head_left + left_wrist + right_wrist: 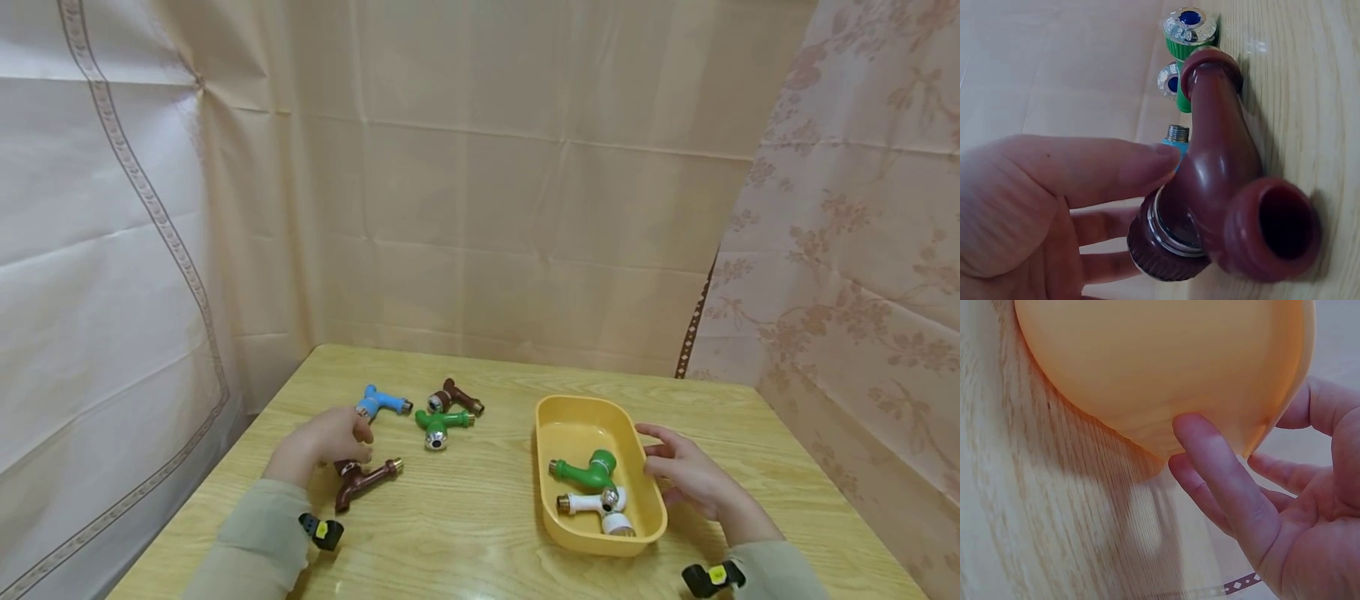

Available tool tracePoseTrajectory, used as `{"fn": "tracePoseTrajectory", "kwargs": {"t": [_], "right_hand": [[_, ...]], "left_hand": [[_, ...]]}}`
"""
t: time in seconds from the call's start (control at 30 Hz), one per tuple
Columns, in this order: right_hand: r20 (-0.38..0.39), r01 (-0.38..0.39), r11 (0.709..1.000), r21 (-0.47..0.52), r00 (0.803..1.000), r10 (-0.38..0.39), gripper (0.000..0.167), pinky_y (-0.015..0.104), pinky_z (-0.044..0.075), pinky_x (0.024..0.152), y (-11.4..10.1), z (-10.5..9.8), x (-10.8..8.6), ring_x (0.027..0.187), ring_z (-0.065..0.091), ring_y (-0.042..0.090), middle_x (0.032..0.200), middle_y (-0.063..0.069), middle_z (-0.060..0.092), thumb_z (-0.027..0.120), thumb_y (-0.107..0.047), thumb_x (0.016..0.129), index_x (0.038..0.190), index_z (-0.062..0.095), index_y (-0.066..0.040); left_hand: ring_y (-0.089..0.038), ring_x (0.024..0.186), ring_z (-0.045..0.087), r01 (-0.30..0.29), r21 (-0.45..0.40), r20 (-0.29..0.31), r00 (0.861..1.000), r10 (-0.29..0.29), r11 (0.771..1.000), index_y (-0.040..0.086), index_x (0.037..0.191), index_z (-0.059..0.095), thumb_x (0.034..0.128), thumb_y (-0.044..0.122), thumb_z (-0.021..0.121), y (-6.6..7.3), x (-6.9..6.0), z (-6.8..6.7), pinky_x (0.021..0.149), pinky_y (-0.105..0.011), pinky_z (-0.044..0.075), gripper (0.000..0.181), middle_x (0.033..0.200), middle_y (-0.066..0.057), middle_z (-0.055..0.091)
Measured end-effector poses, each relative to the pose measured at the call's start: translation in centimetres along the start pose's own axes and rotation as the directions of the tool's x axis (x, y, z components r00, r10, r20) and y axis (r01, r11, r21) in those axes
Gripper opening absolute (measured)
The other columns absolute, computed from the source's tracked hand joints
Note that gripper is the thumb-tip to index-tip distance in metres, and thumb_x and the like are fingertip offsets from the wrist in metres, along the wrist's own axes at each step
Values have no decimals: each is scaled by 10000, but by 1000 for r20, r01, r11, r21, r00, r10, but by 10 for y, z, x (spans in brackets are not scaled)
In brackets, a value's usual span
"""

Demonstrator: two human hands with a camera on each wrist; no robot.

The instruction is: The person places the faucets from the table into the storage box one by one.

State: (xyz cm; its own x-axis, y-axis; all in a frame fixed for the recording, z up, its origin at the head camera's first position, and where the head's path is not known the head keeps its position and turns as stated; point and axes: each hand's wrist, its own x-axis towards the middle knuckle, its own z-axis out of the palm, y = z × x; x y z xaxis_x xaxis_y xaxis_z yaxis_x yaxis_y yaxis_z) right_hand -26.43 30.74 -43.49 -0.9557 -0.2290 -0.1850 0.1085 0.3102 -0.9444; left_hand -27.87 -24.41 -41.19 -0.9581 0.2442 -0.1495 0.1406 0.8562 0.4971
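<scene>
A brown plastic faucet (363,483) with a brass threaded end lies on the table under my left hand (330,443). In the left wrist view, the thumb lies alongside the brown faucet (1222,150) and the other fingers are behind its ribbed knob; a firm grip does not show. My right hand (690,475) is at the right side of a yellow tray (551,517), its fingers spread and touching the outer wall. Inside the tray lie a green faucet (588,473) and a white faucet (588,503).
Beyond my left hand lie a blue faucet (386,402), a green faucet (442,419) and another brown faucet (461,397), the last two close together. The wooden table (465,517) ends at a beige curtain (487,208) behind, with more cloth at both sides.
</scene>
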Motion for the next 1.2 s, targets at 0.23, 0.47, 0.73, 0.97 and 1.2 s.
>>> {"fn": "tracePoseTrajectory", "kwargs": {"t": [0.23,0.47,0.73,0.97,1.2], "right_hand": [[9,-8,1000,15,1000,8,801,550,599,700,1,-2,-1,1117,630,360,1468,374,372,583,0,906,1603,190,-37],[7,-13,1000,16,1000,12,801,538,601,697,0,-2,0,1107,633,345,1471,367,376,584,-2,904,1604,197,-41],[22,-12,1000,18,1000,12,806,529,602,685,-1,-3,0,1088,639,332,1461,365,390,587,-3,904,1605,190,-33],[49,3,1000,28,999,-4,816,537,601,684,-1,-4,1,1078,643,329,1457,373,378,587,-5,908,1606,166,-19],[43,3,1000,21,999,-4,812,528,601,667,0,-4,1,1077,644,331,1455,379,382,588,-6,907,1603,170,-13]], "left_hand": [[-171,720,625,26,-20,37,999,-25,999,69,1061,768,859,99,794,-2,2,2,593,-383,557,206,986,-31,691],[-150,677,629,0,-37,56,998,2,999,70,943,770,866,66,772,-6,3,2,613,-320,550,78,842,2,688],[-153,596,607,5,-74,83,997,1,997,110,820,752,886,56,745,-9,0,2,546,-321,543,86,697,7,676],[-159,618,624,-16,-164,127,991,37,986,74,840,751,848,11,710,-12,-5,0,586,-354,581,75,728,-16,687],[-159,651,619,-32,-185,136,989,57,982,59,854,756,775,-37,652,-12,-6,-1,600,-350,565,163,757,-25,695]]}}
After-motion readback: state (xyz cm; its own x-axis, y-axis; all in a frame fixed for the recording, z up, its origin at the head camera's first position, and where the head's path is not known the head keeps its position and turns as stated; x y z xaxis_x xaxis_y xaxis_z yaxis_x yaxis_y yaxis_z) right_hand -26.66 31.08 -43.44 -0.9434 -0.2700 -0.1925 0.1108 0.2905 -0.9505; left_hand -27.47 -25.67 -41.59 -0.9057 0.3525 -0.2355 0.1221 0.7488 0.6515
